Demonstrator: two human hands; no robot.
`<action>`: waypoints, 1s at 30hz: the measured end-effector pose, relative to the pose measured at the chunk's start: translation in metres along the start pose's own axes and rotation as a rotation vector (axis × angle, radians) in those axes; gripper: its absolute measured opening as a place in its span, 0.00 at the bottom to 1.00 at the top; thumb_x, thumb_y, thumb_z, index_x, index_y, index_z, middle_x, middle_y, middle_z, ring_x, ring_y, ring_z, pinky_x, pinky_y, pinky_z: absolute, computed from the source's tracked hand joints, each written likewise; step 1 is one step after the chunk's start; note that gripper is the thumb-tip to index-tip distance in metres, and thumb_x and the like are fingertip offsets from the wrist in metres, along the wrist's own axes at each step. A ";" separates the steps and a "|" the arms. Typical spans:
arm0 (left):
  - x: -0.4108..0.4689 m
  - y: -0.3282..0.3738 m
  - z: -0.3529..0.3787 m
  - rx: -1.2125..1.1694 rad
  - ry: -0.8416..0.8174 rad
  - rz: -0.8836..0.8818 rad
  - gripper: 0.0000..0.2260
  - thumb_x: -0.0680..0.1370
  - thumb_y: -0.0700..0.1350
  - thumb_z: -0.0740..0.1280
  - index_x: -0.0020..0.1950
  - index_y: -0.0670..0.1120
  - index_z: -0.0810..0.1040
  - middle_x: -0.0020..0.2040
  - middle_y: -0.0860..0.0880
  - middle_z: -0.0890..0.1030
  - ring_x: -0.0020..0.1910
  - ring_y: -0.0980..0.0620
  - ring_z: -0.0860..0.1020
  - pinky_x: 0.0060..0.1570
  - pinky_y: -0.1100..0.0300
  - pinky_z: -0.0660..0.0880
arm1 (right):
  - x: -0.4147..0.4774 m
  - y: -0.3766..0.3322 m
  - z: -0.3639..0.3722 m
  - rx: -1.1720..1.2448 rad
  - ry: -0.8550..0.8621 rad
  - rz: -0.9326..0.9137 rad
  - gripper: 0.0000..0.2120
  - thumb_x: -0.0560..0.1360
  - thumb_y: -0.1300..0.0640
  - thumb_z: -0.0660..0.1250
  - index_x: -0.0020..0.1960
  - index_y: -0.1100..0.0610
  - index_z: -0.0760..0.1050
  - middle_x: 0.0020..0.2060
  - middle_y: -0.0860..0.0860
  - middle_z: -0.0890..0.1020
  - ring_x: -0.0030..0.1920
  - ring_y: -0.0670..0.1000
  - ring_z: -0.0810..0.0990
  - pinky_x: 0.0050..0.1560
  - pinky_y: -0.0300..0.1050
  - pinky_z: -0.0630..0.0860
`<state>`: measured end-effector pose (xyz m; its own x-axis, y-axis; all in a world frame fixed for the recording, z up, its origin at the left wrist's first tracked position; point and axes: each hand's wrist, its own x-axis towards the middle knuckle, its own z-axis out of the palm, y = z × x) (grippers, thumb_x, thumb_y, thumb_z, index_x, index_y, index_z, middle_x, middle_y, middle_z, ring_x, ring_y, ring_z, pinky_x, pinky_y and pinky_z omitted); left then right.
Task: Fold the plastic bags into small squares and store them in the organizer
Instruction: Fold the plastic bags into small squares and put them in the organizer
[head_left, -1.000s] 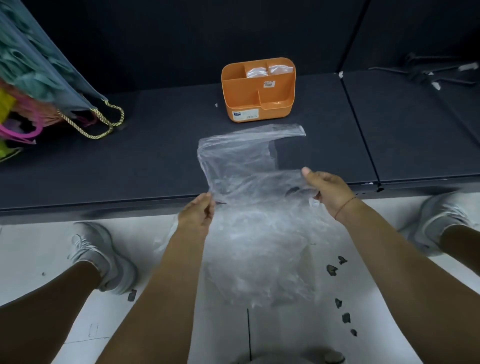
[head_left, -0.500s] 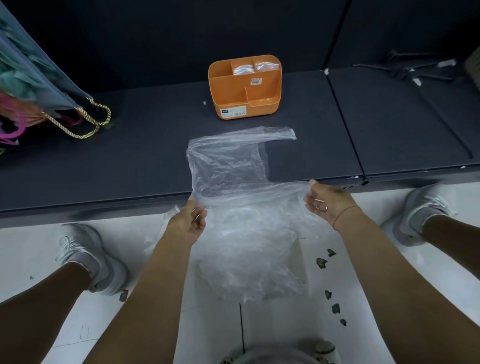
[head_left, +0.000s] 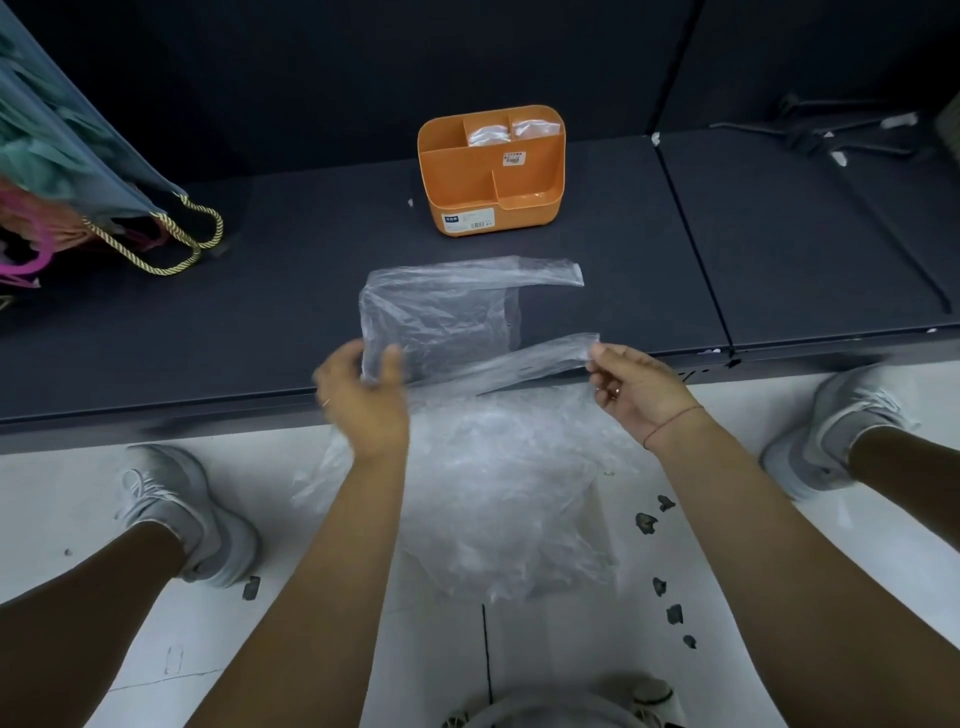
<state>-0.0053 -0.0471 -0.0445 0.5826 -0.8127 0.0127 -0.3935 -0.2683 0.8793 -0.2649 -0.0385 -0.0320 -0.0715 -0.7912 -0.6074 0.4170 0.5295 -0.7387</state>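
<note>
A clear plastic bag (head_left: 441, 317) lies partly on the dark shelf (head_left: 260, 312), its lower part hanging over the front edge toward the floor. My left hand (head_left: 363, 395) holds the bag's left edge between thumb and fingers; the hand is blurred. My right hand (head_left: 634, 384) pinches the tip of the near handle strip and lifts it. The far handle strip lies flat on the shelf. An orange organizer (head_left: 491, 171) stands at the back of the shelf with folded clear bags (head_left: 511, 132) in its two rear compartments; its front compartments look empty.
A blue bag with gold rope handles (head_left: 171, 234) and colourful contents lies at the left of the shelf. Dark hooks (head_left: 841, 130) lie on the right shelf panel. My shoes (head_left: 182, 514) stand on the white floor, with small dark debris (head_left: 660, 545) at right.
Both hands have risen from the shelf's front edge. My right hand pulled the near handle strip out to the right, and my left hand shifted up along the bag's left edge.
</note>
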 end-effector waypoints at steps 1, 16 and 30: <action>-0.007 0.020 0.005 -0.068 -0.159 0.071 0.10 0.77 0.49 0.71 0.54 0.44 0.81 0.50 0.52 0.79 0.49 0.59 0.77 0.53 0.62 0.75 | -0.004 -0.002 0.009 0.000 -0.041 -0.014 0.06 0.76 0.60 0.68 0.39 0.55 0.77 0.34 0.48 0.79 0.33 0.43 0.74 0.34 0.34 0.71; -0.005 0.091 0.015 -0.146 -0.736 0.046 0.04 0.76 0.43 0.72 0.42 0.46 0.81 0.41 0.45 0.81 0.39 0.56 0.77 0.42 0.66 0.75 | -0.016 -0.022 0.056 0.092 -0.433 -0.060 0.06 0.76 0.56 0.65 0.49 0.58 0.76 0.36 0.50 0.80 0.33 0.45 0.75 0.38 0.37 0.76; 0.006 0.096 0.008 -0.048 -0.773 0.173 0.04 0.71 0.44 0.77 0.40 0.49 0.82 0.35 0.42 0.76 0.33 0.54 0.71 0.37 0.61 0.72 | -0.014 -0.027 0.068 -0.368 0.005 -0.409 0.10 0.73 0.68 0.71 0.38 0.60 0.72 0.30 0.53 0.78 0.28 0.45 0.77 0.33 0.37 0.76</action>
<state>-0.0450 -0.0816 0.0363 -0.1494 -0.9745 -0.1677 -0.3916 -0.0975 0.9149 -0.2132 -0.0626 0.0161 -0.1662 -0.9539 -0.2500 0.0102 0.2518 -0.9677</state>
